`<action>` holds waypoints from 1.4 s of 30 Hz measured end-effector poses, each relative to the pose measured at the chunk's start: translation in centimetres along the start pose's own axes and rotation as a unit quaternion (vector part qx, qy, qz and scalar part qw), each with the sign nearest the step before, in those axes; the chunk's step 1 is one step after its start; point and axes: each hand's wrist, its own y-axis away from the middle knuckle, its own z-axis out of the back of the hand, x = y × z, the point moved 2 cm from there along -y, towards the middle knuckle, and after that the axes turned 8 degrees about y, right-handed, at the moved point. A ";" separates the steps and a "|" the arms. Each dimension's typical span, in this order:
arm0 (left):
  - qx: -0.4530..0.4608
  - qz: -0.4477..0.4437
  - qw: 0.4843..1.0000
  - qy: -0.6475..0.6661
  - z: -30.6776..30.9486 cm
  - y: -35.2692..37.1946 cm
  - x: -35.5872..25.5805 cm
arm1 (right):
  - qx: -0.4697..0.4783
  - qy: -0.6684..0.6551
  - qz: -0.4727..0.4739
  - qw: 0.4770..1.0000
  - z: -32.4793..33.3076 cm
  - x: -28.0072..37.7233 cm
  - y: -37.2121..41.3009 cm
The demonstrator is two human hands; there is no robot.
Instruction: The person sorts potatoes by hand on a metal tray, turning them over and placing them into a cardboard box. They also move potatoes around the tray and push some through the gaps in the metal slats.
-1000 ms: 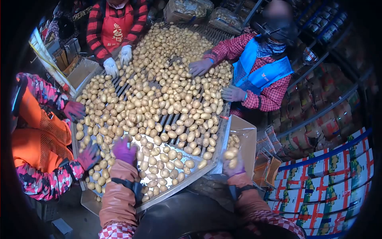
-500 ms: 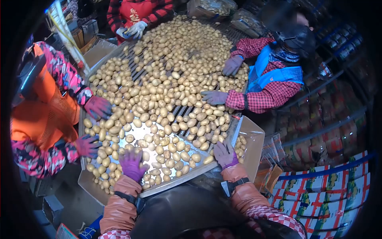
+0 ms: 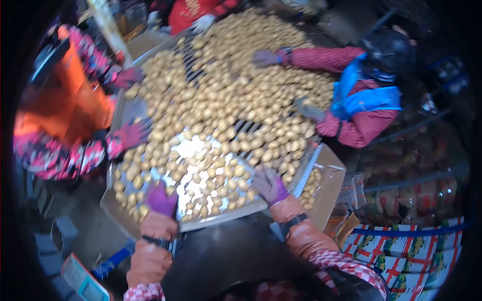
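Note:
A wide sorting table (image 3: 226, 218) with a metal front and a slatted part is heaped with potatoes (image 3: 201, 113). At its front left corner my left hand (image 3: 162, 200), in a purple glove, lies among potatoes; its fingers are blurred but look spread. My right hand (image 3: 270, 186), gloved in purple and grey, reaches over the front right edge with fingers stretched out, touching or close to potatoes. I see nothing gripped in either hand. Looser potatoes lie between my hands on the bright metal surface.
Across the left side, a person in an orange apron (image 3: 70, 108) has both gloved hands at the potatoes. A person in a blue vest (image 3: 369, 98) reaches in from the right. Another in red (image 3: 186, 15) stands at the far end. A carton (image 3: 329, 183) holds potatoes; printed boxes (image 3: 401, 251) are stacked at right.
The view has shifted and blurred. My right hand has moved inward over the potatoes, and my left sits nearer the front corner. The person in blue reaches farther across; the orange-aproned person's hands have shifted.

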 end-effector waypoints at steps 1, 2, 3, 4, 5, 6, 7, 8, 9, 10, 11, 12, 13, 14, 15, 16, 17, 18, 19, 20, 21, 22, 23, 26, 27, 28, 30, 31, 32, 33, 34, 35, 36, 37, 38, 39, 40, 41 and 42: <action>-0.056 -0.018 0.998 0.002 -0.8 0.2 0.2 | 0.029 -0.049 -0.011 0.998 1.2 -1.5 -1.2; -0.049 -0.011 0.999 -0.013 -0.6 0.1 0.3 | 0.044 0.015 -0.064 0.997 1.2 -1.9 -2.3; 0.000 0.035 0.999 0.014 0.3 0.2 -0.1 | 0.129 0.079 0.006 0.988 1.1 -2.7 -2.7; 0.020 0.070 0.996 0.043 -0.3 0.2 0.1 | 0.086 0.091 -0.015 0.992 -1.1 -2.5 -1.4; 0.025 0.052 0.998 0.009 0.3 0.4 -1.5 | 0.043 0.108 -0.024 0.993 -3.6 -1.0 -0.1; 0.030 0.029 0.999 -0.020 0.7 0.5 -2.8 | 0.044 0.120 -0.041 0.991 -4.0 -1.4 -0.5; 0.018 -0.032 0.998 -0.042 0.5 1.1 -3.3 | 0.047 0.119 -0.062 0.990 -4.7 -1.5 -0.6; 0.007 -0.096 0.993 -0.061 0.5 1.9 -3.3 | 0.048 0.117 -0.080 0.989 -5.4 -1.6 -0.7; 0.055 -0.126 0.988 -0.067 1.5 2.3 -3.2 | 0.043 0.126 -0.086 0.987 -5.8 -1.7 -0.9; 0.048 -0.109 0.992 -0.041 1.8 2.5 -1.5 | 0.055 0.142 -0.081 0.985 -5.9 -2.0 -1.4; 0.040 -0.093 0.995 -0.017 2.0 2.5 0.7 | 0.081 0.153 -0.076 0.982 -5.9 -2.0 -2.0; 0.031 -0.079 0.996 0.007 2.4 2.5 2.4 | 0.106 0.161 -0.070 0.979 -6.1 -2.0 -2.5; 0.002 -0.062 0.998 -0.018 3.7 2.6 3.0 | 0.109 0.170 -0.068 0.977 -6.6 -1.7 -2.5; -0.022 -0.042 0.996 -0.069 4.6 2.6 3.8 | 0.109 0.172 -0.064 0.977 -6.8 -1.9 -2.6; -0.036 0.026 0.995 -0.094 4.6 2.7 5.5 | 0.108 0.175 -0.060 0.977 -6.9 -2.0 -2.5; -0.050 0.092 0.987 -0.120 4.9 2.4 6.5 | 0.107 0.176 -0.055 0.977 -7.0 -2.1 -2.6; -0.051 0.086 0.993 -0.064 4.4 1.8 6.8 | 0.107 0.172 -0.055 0.978 -7.2 -2.5 -2.7; -0.053 0.081 0.995 -0.008 3.9 1.3 6.0 | 0.109 0.174 -0.062 0.977 -7.3 -3.1 -2.7; -0.054 0.076 0.994 0.049 3.2 1.0 5.0 | 0.112 0.177 -0.068 0.976 -7.5 -3.6 -2.8; -0.073 -0.008 0.997 0.037 2.5 1.1 3.0 | 0.113 0.180 -0.074 0.974 -7.6 -4.1 -2.8; -0.080 -0.048 0.996 0.016 2.2 1.2 1.4 | 0.109 0.188 -0.080 0.973 -9.5 -3.8 -1.6; -0.088 -0.087 0.992 -0.005 2.1 1.3 0.5 | 0.115 0.211 -0.073 0.968 -10.2 -3.7 -1.5; -0.051 -0.072 0.996 0.010 2.2 1.1 1.4 | 0.122 0.234 -0.066 0.962 -10.8 -3.8 -1.6; -0.006 0.011 0.995 0.103 2.2 0.7 6.6 | 0.112 0.329 0.013 0.938 -12.7 -2.9 -1.9; -0.033 0.061 0.984 0.166 1.8 0.9 9.0 | 0.118 0.356 0.070 0.924 -11.8 -2.5 -3.1; -0.060 0.110 0.966 0.228 2.6 0.8 9.4 | 0.123 0.382 0.126 0.907 -11.7 -2.0 -3.8; -0.066 0.136 0.930 0.335 4.7 0.6 9.9 | 0.070 0.367 0.214 0.903 -10.1 -2.1 -6.5; -0.061 0.045 0.963 0.259 6.1 0.8 10.1 | 0.043 0.460 0.256 0.849 -9.1 -1.9 -7.6; -0.055 -0.045 0.981 0.179 6.9 1.0 10.0 | 0.017 0.548 0.294 0.783 -8.3 -2.1 -8.2; -0.027 0.016 0.961 0.273 7.0 1.0 10.0 | 0.039 0.650 0.306 0.694 -7.9 -3.6 -8.4; 0.000 0.079 0.928 0.364 6.9 0.9 10.0 | 0.060 0.741 0.312 0.592 -7.9 -5.2 -7.9; 0.028 0.139 0.881 0.451 6.6 0.9 9.9 | 0.024 0.888 0.261 0.377 -12.2 -6.2 -3.2; 0.022 0.122 0.888 0.443 5.8 0.9 10.3 | 0.041 0.884 0.267 0.382 -12.0 -7.2 -2.4; 0.016 0.104 0.894 0.436 5.2 1.0 10.7 | 0.086 0.870 0.273 0.401 -11.9 -7.2 -2.5; 0.010 0.087 0.900 0.428 4.5 1.1 11.0 | 0.129 0.855 0.277 0.419 -11.8 -7.1 -2.6; -0.002 0.076 0.910 0.409 4.2 0.8 11.0 | 0.152 0.844 0.275 0.435 -11.7 -6.9 -2.5; -0.014 0.055 0.930 0.363 4.0 0.7 10.8 | 0.174 0.831 0.273 0.451 -11.8 -6.7 -2.4; -0.028 0.035 0.947 0.317 3.9 0.5 10.5 | 0.197 0.818 0.272 0.467 -11.8 -6.5 -2.4; -0.043 0.005 0.969 0.242 6.1 0.3 7.7 | 0.186 0.799 0.293 0.492 -11.7 -6.3 -2.5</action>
